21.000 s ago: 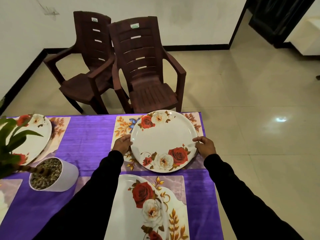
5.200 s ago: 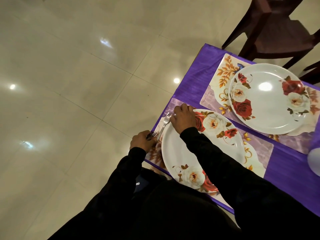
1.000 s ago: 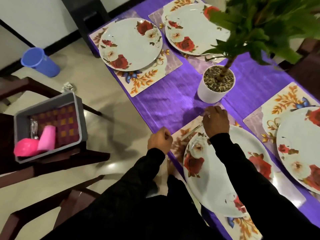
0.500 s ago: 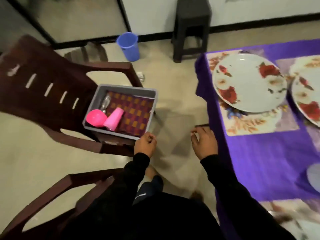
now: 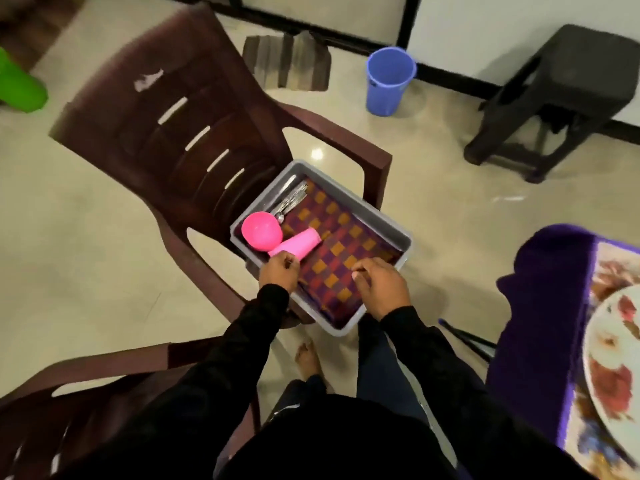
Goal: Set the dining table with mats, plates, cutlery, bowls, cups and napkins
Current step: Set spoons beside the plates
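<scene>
A grey bin (image 5: 381,216) sits on the seat of a brown plastic chair (image 5: 180,133). Inside lie folded purple-and-orange checked napkins (image 5: 346,244), a pink bowl (image 5: 261,232), a pink cup (image 5: 298,242) on its side and a bundle of steel cutlery (image 5: 292,199) along the far wall. My left hand (image 5: 278,271) is over the bin's near-left corner, fingers curled, beside the cup's end. My right hand (image 5: 379,285) hovers over the napkins with loosely curled fingers. At the right edge is the purple-clothed table (image 5: 547,306) with a floral plate (image 5: 616,358) on a mat.
A second brown chair (image 5: 69,410) stands at lower left. On the floor beyond are a blue bucket (image 5: 389,81), a black stool (image 5: 568,81) and a green object (image 5: 17,84). My bare foot (image 5: 306,355) is below the bin.
I have turned from the table to the chair. Both hands moved from the plate and fork to over the grey bin, the right hand now above the napkins.
</scene>
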